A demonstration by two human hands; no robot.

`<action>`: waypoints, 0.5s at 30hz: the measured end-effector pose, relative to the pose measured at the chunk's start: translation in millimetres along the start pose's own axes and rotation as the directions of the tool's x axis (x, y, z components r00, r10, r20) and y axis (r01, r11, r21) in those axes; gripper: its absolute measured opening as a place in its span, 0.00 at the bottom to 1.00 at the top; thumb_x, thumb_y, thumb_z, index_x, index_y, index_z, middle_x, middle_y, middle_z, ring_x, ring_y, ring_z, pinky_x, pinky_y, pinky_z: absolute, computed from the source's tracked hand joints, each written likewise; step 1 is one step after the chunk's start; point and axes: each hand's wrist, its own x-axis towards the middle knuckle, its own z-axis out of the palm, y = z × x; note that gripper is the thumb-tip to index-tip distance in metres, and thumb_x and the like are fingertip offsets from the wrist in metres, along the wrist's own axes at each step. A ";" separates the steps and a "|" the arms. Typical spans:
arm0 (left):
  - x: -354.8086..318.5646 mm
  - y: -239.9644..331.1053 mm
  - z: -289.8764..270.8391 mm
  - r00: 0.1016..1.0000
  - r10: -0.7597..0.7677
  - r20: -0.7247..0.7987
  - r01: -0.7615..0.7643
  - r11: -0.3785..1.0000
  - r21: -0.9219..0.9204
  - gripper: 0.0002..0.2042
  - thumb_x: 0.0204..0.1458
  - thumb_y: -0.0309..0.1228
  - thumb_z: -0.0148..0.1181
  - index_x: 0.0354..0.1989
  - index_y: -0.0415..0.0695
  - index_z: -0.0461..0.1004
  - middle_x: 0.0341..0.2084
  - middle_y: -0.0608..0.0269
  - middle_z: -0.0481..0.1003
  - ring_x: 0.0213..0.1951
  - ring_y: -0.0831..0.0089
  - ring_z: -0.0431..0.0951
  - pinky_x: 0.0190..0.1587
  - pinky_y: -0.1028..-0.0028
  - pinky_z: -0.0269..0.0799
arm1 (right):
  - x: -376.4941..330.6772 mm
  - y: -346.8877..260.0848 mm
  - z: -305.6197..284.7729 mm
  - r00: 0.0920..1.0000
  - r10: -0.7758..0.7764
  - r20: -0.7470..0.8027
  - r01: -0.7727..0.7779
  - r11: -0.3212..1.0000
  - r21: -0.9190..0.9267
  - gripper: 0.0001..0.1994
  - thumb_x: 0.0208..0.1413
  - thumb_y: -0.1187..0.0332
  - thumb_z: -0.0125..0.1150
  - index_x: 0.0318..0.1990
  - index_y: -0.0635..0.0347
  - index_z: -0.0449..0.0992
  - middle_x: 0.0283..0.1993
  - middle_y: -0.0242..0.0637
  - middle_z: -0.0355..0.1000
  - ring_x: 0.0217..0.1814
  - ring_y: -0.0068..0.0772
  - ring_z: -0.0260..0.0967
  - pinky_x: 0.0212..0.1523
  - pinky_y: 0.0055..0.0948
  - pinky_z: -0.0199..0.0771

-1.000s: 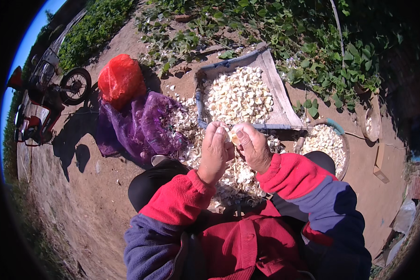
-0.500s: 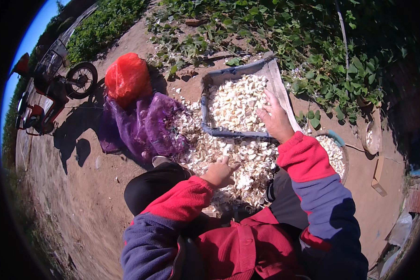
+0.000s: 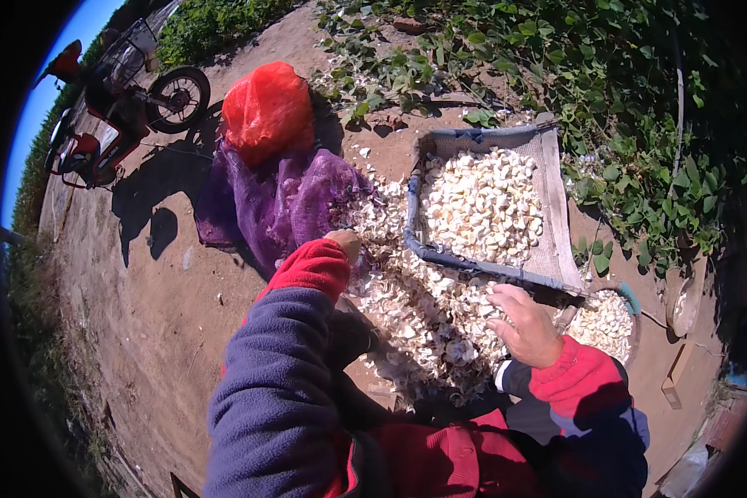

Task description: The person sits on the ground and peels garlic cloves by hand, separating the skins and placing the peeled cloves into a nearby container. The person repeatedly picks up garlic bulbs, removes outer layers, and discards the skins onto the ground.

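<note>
Overlapping purple mesh bag point(image 3: 267, 199): left hand point(image 3: 346, 241), fingers hidden, contact unclear.

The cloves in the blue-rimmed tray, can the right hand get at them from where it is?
Probably yes: the right hand looks empty and hovers near the tray, whose top is open. Only the near rim seems to lie between it and the cloves.

Purple mesh bag point(image 3: 266, 203): slumped and crumpled on the ground point(image 3: 174, 324), at your left hand point(image 3: 346, 242).
Papery skins point(image 3: 423, 324): pale, loose heap outside the tray's point(image 3: 412, 199) near edge, beside your right hand point(image 3: 524, 324).
Pale cloves point(image 3: 481, 203): piled in the tray, closer to its left edge.
</note>
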 end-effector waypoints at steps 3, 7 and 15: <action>26.7 -35.4 13.2 0.990 -0.026 -0.140 0.029 0.999 0.016 0.20 0.53 0.40 0.50 0.49 0.41 0.75 0.43 0.50 0.78 0.52 0.54 0.75 0.55 0.57 0.68 | -1.5 4.6 1.5 0.995 0.002 0.104 -0.004 1.000 0.014 0.20 0.52 0.74 0.62 0.52 0.68 0.69 0.53 0.54 0.67 0.55 0.57 0.67 0.54 0.41 0.70; 73.6 -67.2 50.1 0.944 0.064 -0.325 -0.038 0.996 0.086 0.20 0.56 0.42 0.46 0.50 0.44 0.74 0.45 0.52 0.77 0.53 0.56 0.74 0.57 0.57 0.65 | 1.8 15.5 2.4 0.969 0.117 0.218 -0.121 0.993 0.004 0.21 0.52 0.72 0.64 0.53 0.66 0.69 0.52 0.52 0.68 0.52 0.55 0.69 0.50 0.40 0.72; 115.0 -172.8 135.2 0.893 -0.403 0.199 0.414 0.910 -0.017 0.15 0.50 0.34 0.58 0.45 0.45 0.80 0.40 0.51 0.80 0.44 0.52 0.80 0.49 0.61 0.76 | 9.1 27.5 5.3 0.911 0.264 0.317 -0.296 0.953 0.058 0.25 0.50 0.67 0.67 0.56 0.63 0.69 0.56 0.49 0.68 0.52 0.51 0.72 0.50 0.38 0.75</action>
